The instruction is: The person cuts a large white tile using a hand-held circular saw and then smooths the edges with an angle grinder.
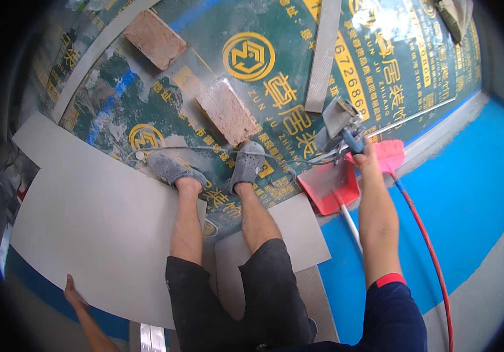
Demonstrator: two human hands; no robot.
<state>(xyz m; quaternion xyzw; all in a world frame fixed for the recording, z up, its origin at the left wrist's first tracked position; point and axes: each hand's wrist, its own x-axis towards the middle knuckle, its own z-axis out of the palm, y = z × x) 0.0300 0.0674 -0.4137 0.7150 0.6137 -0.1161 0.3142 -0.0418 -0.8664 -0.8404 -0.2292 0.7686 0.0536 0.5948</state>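
Observation:
My left hand (74,294) grips the lower edge of a large pale grey tile (96,234), which slants across the left side by my legs. Out to the right, my right arm is stretched forward. My right hand (366,154) is closed around the blue body of a handheld power tool (353,141) that looks like a tile cutter, with a grey metal base plate at its far end. Just below this tool lie a red dustpan (329,186) and a pink broom head (388,154).
Two reddish bricks (227,110) lie on the printed green floor sheeting (205,53) ahead of my grey clogs (247,167). A cable (216,150) crosses by the clogs. A long grey strip (324,58) lies farther ahead. Another tile (299,229) and blue flooring (457,205) are at right.

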